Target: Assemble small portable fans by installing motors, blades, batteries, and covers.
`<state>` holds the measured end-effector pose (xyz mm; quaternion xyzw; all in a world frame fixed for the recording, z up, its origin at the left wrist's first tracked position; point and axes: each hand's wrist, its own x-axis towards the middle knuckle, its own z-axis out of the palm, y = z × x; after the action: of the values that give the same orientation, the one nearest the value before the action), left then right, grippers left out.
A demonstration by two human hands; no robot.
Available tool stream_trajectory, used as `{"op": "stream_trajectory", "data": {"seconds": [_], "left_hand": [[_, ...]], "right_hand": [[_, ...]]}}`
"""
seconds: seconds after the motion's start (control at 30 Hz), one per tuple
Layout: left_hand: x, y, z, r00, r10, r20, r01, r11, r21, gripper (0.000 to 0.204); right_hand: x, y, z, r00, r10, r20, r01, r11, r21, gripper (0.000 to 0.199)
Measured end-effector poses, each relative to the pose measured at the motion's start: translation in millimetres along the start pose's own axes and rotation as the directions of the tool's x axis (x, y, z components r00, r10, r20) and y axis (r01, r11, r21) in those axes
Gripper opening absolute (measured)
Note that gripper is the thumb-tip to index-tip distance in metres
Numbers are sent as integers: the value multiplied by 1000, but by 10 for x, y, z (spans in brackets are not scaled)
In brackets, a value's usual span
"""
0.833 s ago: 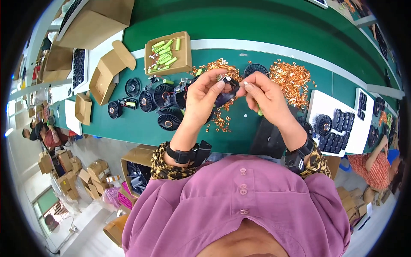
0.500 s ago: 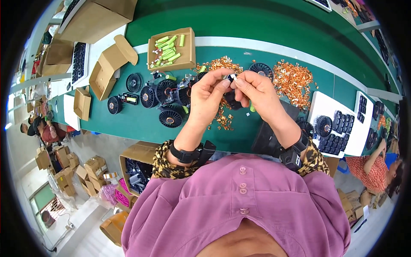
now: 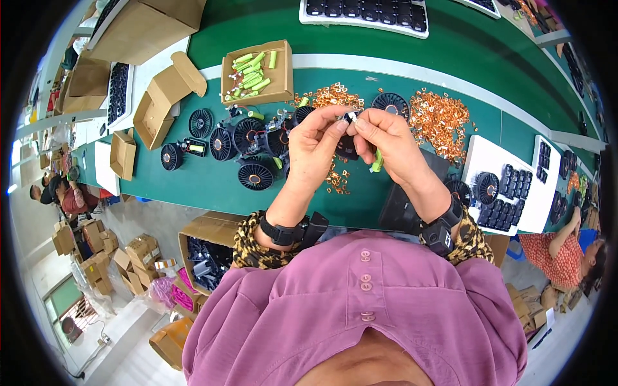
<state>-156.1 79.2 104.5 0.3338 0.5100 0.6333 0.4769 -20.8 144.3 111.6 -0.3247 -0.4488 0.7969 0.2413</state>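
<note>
My left hand [image 3: 315,145] and my right hand [image 3: 386,141] meet above the green table [image 3: 193,186], both pinching a small black and white part [image 3: 351,117] between the fingertips. A green cylinder [image 3: 376,161] is tucked under the fingers of my right hand. Below the hands lie black round fan-like parts [image 3: 255,174] and scattered small copper pieces [image 3: 336,180].
An open cardboard box [image 3: 281,77] of green cylinders sits at the back left. A copper pile [image 3: 440,119] lies to the right, white trays [image 3: 489,161] of black parts further right. More cardboard boxes [image 3: 161,103] stand at the left. Other people sit at the far left and lower right.
Both hands have stayed together on the small part, shifting slightly up and away from my body. The pinch looks tighter now.
</note>
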Motion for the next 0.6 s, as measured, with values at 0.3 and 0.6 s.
{"op": "stream_trajectory", "data": {"seconds": [0.3,0.6], "left_hand": [[-54,41,2,934,350,71,-333,783,525,20],[-127,378,28,745,640,191,-609,535,585,20]], "right_hand": [[-106,-6,37,997,69,25,-73,969,237,22],[-279,-279,313,991,77,113,-119,894,432,20]]}}
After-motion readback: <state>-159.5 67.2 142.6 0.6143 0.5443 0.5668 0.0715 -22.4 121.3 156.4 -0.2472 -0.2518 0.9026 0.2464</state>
